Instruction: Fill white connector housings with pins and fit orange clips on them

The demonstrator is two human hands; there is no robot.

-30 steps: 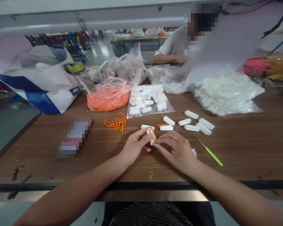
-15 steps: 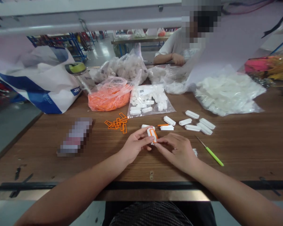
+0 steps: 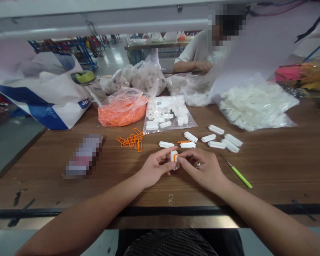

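My left hand [image 3: 154, 167] and my right hand [image 3: 201, 169] meet over the wooden table [image 3: 277, 167], both pinching one small white plastic piece [image 3: 173, 156] with an orange ring [image 3: 176, 158] pressed against it. Just beyond my fingers lie several loose white plastic pieces [image 3: 218, 139]. A little heap of orange rings [image 3: 132, 139] sits to the left of them. One single orange ring [image 3: 183, 142] rests between two white pieces.
A green-handled pick [image 3: 238, 173] lies right of my right hand. Bags of orange rings [image 3: 121, 108] and white pieces [image 3: 167, 113], [image 3: 256, 105] stand further back. A blue-white bag [image 3: 46, 94] is at left. A person [image 3: 202, 53] sits across the table.
My hands closed tighter around the white piece and turned it more upright; the orange ring now sits on its right side. The person opposite shifted a hand slightly.
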